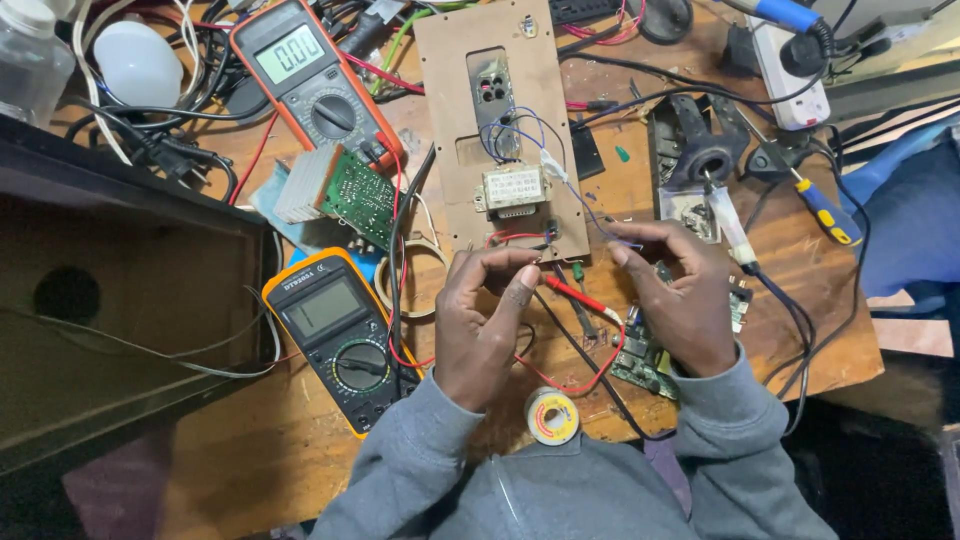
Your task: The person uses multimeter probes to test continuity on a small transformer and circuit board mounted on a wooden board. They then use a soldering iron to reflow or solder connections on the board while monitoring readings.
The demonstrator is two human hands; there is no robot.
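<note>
— From the head view, how much room do you have?

— Little. My left hand (485, 315) and right hand (672, 300) work at the near edge of the brown board (470, 60), which stands in the middle of the wooden bench (820, 270). To the left a yellow multimeter (340, 335) lies just beside my left wrist, and past it a dark box (110, 300) fills the left side. Far left sits an orange multimeter (310, 75), with a green circuit board (360, 195) between the two meters. To the right lie a soldering iron (730, 225) and a yellow-handled screwdriver (825, 210); the bench edge drops off just beyond them. Near me, a solder reel (551, 416) rests between my forearms.

— And your grip?

— My left fingers are curled shut, pinching a thin wire end at the board's near edge. My right fingers are pinched too, on a blue wire (590, 215) at the board's near right corner.

— How does the board look?

— Flat, tan, with a rectangular cutout holding a socket at its far part and a small transformer (513, 188) mounted near the middle. Blue wires loop from the socket down past the transformer. A red probe (575, 293) lies between my hands, its red lead curling toward me over another circuit board (640, 360) under my right hand.
</note>
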